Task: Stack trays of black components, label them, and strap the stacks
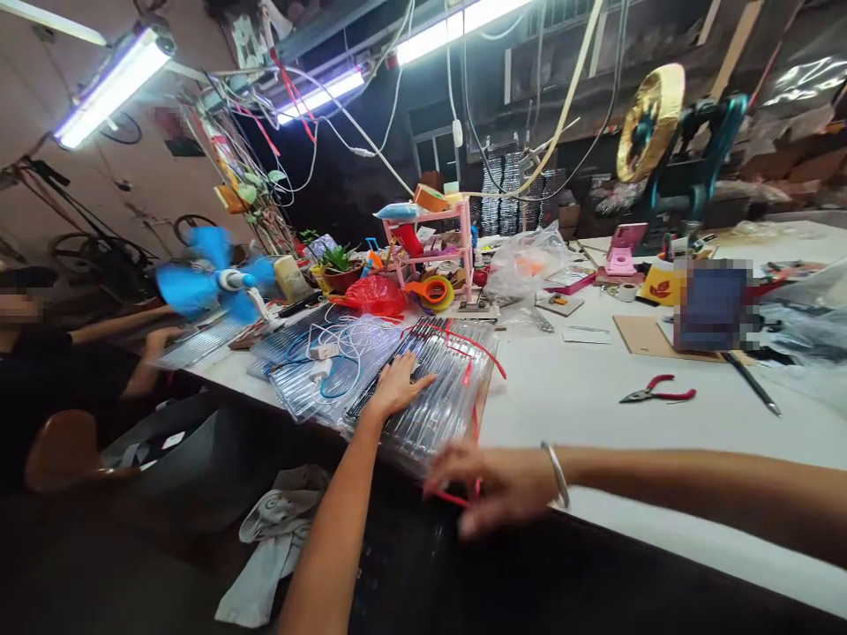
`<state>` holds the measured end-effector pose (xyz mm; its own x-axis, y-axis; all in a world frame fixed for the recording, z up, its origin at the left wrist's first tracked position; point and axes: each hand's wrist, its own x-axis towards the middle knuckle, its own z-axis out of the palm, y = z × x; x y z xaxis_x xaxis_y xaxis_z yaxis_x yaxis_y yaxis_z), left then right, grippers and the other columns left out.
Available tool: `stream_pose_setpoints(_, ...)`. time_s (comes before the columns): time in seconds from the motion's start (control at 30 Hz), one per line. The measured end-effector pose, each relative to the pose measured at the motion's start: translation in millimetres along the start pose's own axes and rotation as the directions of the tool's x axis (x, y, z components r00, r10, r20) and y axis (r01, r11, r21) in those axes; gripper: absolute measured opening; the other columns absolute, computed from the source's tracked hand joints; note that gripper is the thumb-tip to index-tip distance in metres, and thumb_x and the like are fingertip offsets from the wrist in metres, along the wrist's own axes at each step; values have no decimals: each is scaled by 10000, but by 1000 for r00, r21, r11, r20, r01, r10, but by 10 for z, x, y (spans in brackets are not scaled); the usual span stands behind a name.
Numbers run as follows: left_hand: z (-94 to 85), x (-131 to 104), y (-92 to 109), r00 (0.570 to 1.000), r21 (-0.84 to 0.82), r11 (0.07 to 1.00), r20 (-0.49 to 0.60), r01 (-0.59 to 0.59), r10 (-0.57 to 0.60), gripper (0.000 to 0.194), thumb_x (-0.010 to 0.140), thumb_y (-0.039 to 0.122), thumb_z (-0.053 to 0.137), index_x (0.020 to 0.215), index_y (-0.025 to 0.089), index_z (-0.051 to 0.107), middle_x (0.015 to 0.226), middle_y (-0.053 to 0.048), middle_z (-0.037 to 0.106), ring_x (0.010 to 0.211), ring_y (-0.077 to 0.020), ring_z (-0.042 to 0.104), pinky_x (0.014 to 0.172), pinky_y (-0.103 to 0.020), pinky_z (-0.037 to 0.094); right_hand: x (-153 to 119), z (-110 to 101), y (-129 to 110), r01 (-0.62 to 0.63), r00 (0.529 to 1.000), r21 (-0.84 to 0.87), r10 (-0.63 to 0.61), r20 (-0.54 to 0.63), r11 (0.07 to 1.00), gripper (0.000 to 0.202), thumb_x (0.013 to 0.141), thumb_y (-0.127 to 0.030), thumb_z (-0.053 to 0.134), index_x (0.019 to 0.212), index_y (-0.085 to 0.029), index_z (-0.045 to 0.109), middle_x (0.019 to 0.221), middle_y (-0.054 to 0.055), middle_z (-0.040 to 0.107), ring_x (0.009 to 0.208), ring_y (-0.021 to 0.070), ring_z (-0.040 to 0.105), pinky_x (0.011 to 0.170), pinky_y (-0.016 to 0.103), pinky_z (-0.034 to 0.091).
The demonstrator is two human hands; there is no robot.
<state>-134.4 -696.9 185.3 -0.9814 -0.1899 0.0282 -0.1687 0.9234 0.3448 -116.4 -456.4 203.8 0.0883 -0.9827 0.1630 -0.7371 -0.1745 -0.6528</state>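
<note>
- Two hands in view. State of each?
- Right hand (499, 485) is nearest, at the table's (549, 388) front edge. Motion-blurred, fingers bent by the red cord (493, 355). Can't tell if it pinches it.
- Left hand?
- Left hand (397, 388) is palm down, fingers spread, on the pack (440, 419) of clear strips.
- Pack location?
- Flat on the table, near end at the front edge. Cord curves over its far end.
- Around it?
- Pliers (658, 391) to the right (red handles, lying well apart from the pack). White adapters (324, 351) just left, on more clear sheets, in tangled cable.
- Further back?
- Red bag (377, 297), then pink rack (467, 256). Fan (228, 280) at left, blades blurred; gold wheel (668, 110) far right.
</note>
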Motion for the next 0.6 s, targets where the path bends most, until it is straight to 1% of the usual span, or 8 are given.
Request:
stream_pose_setpoints(0.07,-14,-87,-49,1000,7,1000,-28,-3,3,760,814,606,472,1415,156,351,1510,-146,234,1402,-346,162,1112,-495,112,-123,172,-294,129,946,144,-165,279,981,453,754,-147,687,1189,-84,573,1068,101,628,988,143,589,885,198,446)
stream_pose_setpoints(0.13,-17,-245,-133,997,15,1000,-78,-2,3,727,801,628,477,1394,215,401,1502,-112,272,1393,-370,176,1104,-516,113,-224,176,-388,101,913,166,-158,375,981,382,779,-130,658,1152,-77,597,957,79,671,857,119,617,784,165,465)
stream_pose_setpoints(0.23,14,-584,-284,985,-11,1000,-170,-1,-1,608,814,586,498,1338,276,480,1473,-75,348,1386,-356,211,1110,-515,110,-342,2,-129,-109,989,10,107,99,994,324,835,-225,611,1144,-127,605,951,85,677,773,129,623,706,208,478)
stream_pose_setpoints(0.33,81,-927,-372,947,-118,991,-306,64,-98,440,862,456,499,1259,276,560,1424,-66,433,1378,-318,258,1118,-518,114,-441,-117,340,-320,935,-138,288,-208,937,267,882,-214,511,1121,-140,607,931,91,675,723,141,619,692,259,482)
stream_pose_setpoints(0.4,122,-1096,-392,881,-253,960,-421,115,-217,365,874,338,493,1207,235,601,1403,-79,461,1367,-292,290,1125,-486,152,-503,-93,592,-356,915,-213,293,-277,910,270,901,-223,465,1123,-143,596,924,94,666,714,155,617,685,289,490)
stream_pose_setpoints(0.47,141,-1216,-413,766,-484,862,-495,147,-409,326,847,216,502,1146,193,631,1392,-94,470,1349,-262,326,1124,-420,206,-562,-6,742,-327,926,-284,245,-288,901,285,914,-224,425,1144,-148,574,957,103,643,725,167,616,681,314,503)
stream_pose_setpoints(0.53,136,-1318,-446,652,-701,696,-457,153,-604,297,810,147,513,1072,164,651,1309,-116,537,1256,-247,444,1076,-381,305,-616,102,804,-262,945,-368,161,-284,892,292,915,-210,403,1155,-150,558,999,117,617,792,190,611,704,340,515)
stream_pose_setpoints(0.6,129,-1425,-464,613,-824,543,-349,159,-709,249,807,151,509,1011,148,652,1102,-121,642,1015,-224,600,919,-363,449,-654,197,815,-184,964,-449,71,-258,874,267,907,-175,395,1106,-152,571,1014,126,598,870,212,586,738,360,515)
